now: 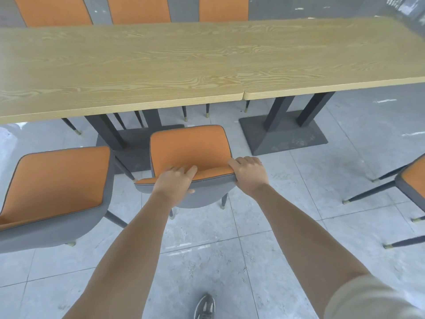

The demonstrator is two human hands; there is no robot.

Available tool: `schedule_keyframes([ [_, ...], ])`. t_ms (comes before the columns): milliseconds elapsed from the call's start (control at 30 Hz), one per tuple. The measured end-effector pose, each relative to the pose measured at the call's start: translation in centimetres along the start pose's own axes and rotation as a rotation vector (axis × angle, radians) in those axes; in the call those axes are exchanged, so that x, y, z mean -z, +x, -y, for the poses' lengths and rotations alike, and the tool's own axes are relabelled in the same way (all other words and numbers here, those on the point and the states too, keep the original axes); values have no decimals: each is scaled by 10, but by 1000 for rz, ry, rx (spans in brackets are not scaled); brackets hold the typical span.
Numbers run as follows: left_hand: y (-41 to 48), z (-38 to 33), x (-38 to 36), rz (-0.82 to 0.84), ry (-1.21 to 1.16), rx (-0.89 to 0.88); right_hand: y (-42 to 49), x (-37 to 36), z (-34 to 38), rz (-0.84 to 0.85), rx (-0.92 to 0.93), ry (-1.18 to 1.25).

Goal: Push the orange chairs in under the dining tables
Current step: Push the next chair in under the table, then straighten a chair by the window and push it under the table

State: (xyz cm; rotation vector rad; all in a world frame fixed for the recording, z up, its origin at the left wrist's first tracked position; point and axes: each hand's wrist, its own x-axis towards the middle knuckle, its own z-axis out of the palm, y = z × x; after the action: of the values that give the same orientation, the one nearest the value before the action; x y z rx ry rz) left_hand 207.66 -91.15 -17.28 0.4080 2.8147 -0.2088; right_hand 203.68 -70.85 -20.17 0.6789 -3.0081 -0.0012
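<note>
A: Where to find the middle orange chair [190, 146]?

B: On the tiled floor [207, 249], just short of the tabletop [138, 65] edge, seat not yet under. Near the seam between two tables.

A: And the hands?

B: Both gripping the top rim of the backrest. Left hand [174, 180] curled over the rim, fingers on the orange side, thumb on the grey back. Right hand [249, 173] wrapped round the right corner.

A: Heavy to move?

B: Probably not. Thin legs, padded shell, stiff backrest, so good for pushing. Likely to slide on the smooth tiles, perhaps with some scraping. Possibly to tip forward if pushed too hard from so high.

A: Any better hold?

B: Hard to think of one. Keep the hands apart on the rim, push level and straight. Mind the dark table base [133, 139] ahead on the left.
</note>
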Motion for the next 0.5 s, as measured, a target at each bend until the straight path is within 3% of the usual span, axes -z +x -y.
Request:
schedule_keyframes([
  [133, -3, 3, 8, 42, 110, -26, -8, 20, 1, 188, -81, 131],
  [333, 1, -31, 34, -74, -499, 202, -34, 57, -20, 305, -216, 222],
  [500, 31, -87, 70, -173, -394, 41, -76, 85, -66, 259, -398, 230],
])
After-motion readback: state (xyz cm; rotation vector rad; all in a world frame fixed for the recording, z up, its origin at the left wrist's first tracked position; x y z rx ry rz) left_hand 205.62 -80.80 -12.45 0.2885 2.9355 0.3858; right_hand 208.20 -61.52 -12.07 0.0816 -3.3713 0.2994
